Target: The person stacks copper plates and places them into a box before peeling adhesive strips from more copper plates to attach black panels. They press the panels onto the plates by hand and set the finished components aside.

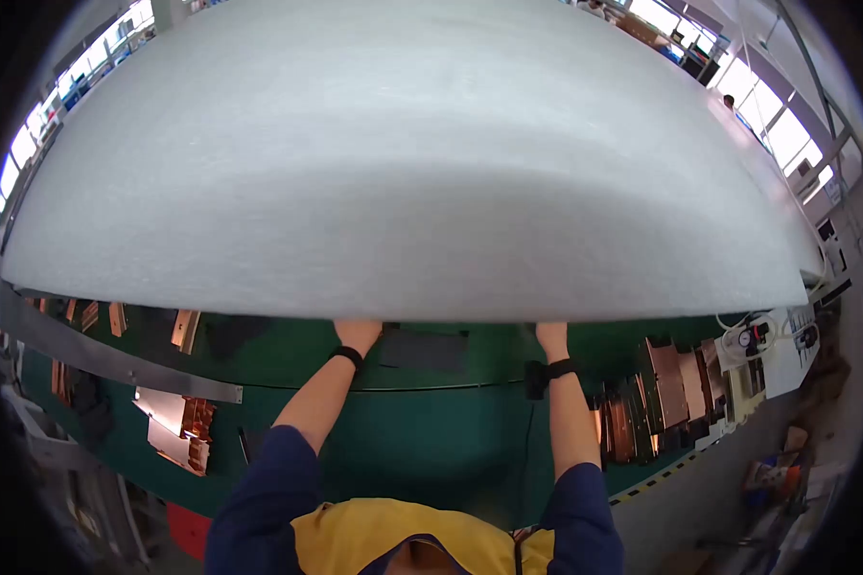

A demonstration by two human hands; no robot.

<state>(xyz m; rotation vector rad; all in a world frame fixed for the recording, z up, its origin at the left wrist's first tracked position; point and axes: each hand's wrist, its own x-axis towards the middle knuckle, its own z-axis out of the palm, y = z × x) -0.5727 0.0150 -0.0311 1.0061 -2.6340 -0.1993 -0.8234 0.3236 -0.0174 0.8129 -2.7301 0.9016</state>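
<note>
Two hands under one grey panel

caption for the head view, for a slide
Left hand and right hand, both partly hidden by a broad pale panel above a green worktable.

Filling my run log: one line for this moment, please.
left hand: fingers hidden by pale surface; right hand: same; grips: unclear; dark sheet: between hands, nearer left

Broad pale-grey panel is looking smooth, satin, faintly streaked. Below it, green tabletop is reading matt. Flat copper-coloured metal pieces, below panel's left end, are reflecting glossy; brown-copper metal strips, below its right end, are glinting duller.
</note>
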